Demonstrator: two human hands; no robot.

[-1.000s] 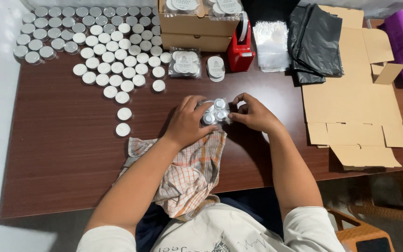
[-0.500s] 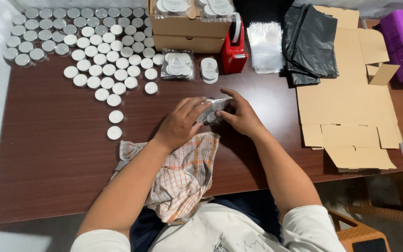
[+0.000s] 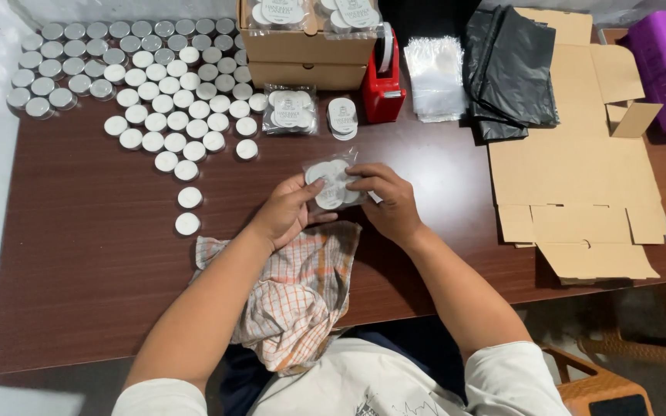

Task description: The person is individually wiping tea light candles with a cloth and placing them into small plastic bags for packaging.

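Here, nearest me, a checked cloth [image 3: 302, 289] hangs over the table [image 3: 86, 262] edge. Just above it my left hand [image 3: 287, 214] and right hand [image 3: 391, 204] both pinch a clear packet of small round tins [image 3: 331, 183], lifted over the tabletop. Farther off lie rows of loose tins [image 3: 163, 100] and cardboard boxes [image 3: 306, 54].

Single head-worn view, looking steeply down from above the seated person onto the brown table [image 3: 79, 254]. Mid-range: forearms fill the lower frame, far table edge along the top. No second view.
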